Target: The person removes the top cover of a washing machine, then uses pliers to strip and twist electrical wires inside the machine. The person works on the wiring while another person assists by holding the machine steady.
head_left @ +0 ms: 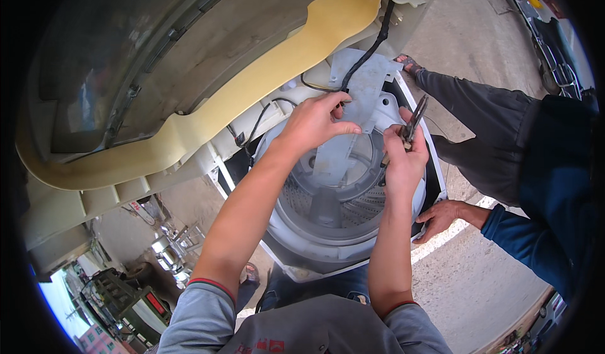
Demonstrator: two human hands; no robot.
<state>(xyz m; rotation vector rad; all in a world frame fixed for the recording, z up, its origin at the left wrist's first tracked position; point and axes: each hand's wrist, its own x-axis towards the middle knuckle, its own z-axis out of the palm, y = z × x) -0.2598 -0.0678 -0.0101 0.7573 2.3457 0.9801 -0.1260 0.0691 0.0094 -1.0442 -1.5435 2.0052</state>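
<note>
My left hand [318, 121] is over the open top of a washing machine, thumb spread away from its curled fingers. Its fingertips are beside the lower end of a black cable [368, 55]; whether they touch it I cannot tell. A pair of pliers [414, 119] sits in my right hand [404, 159], jaws pointing up and away. Below both hands is the machine's tub [328, 244], with a grey ring and a perforated drum inside. A flat greyish strip [362, 80] runs from the machine's far edge down over the tub.
The raised top cover [208, 96], with a cream curved rim, fills the upper left. At the right, another person's hand [439, 218] rests by the machine's white edge. That person's dark-trousered legs [479, 111] are close by. A dark vehicle [135, 303] stands at lower left.
</note>
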